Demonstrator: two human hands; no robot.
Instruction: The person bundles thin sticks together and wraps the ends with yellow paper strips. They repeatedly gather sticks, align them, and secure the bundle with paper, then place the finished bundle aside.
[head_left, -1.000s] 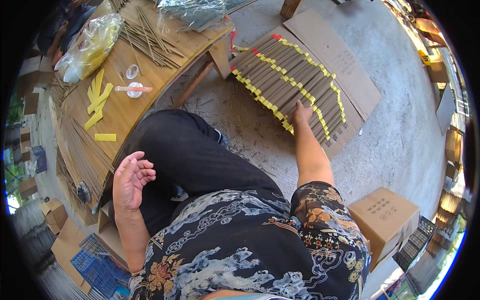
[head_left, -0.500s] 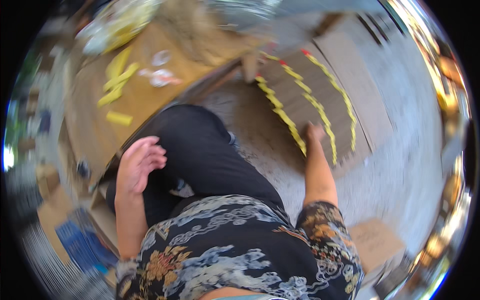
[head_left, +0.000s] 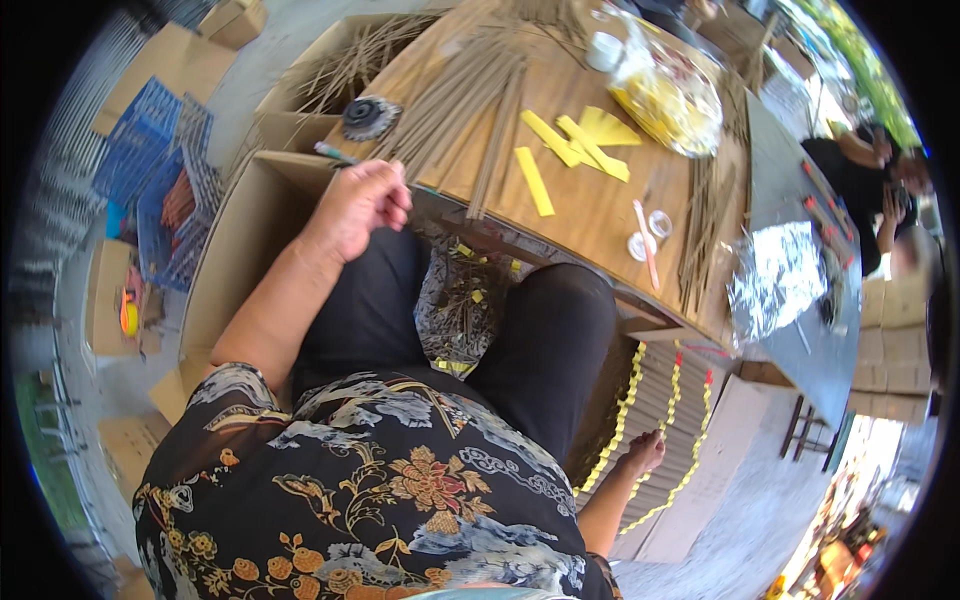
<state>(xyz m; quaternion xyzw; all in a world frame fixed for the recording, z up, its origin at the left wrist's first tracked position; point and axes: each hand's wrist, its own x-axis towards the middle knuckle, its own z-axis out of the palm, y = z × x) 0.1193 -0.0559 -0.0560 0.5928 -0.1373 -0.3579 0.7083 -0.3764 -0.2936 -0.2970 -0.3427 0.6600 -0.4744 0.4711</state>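
Observation:
My left hand (head_left: 362, 208) is raised by the table's near left edge, its fingers loosely bent and nothing visible in them. A slim pen-like tool (head_left: 336, 152) lies just beyond it, beside thin brown sticks (head_left: 455, 110) fanned on the table. Low on the right, my right hand (head_left: 643, 453) is over a row of brown sticks (head_left: 655, 400) laid side by side on cardboard, crossed by yellow zigzag lines with red ends. Its fingers are curled together; whether they grip anything is too small to make out. Yellow strips (head_left: 535, 182) lie on the table.
The wooden table (head_left: 590, 235) also bears a bag of yellow pieces (head_left: 672, 95), a black round dispenser (head_left: 370, 117) and small clear lids (head_left: 640, 246). Cardboard boxes (head_left: 240, 235) and blue crates (head_left: 150, 130) stand left. Another person (head_left: 870, 190) is at the far right.
The view has swung toward the left, bringing more of the table and crates into sight. My left hand's fingers are more bent. My right hand remains over the row of sticks.

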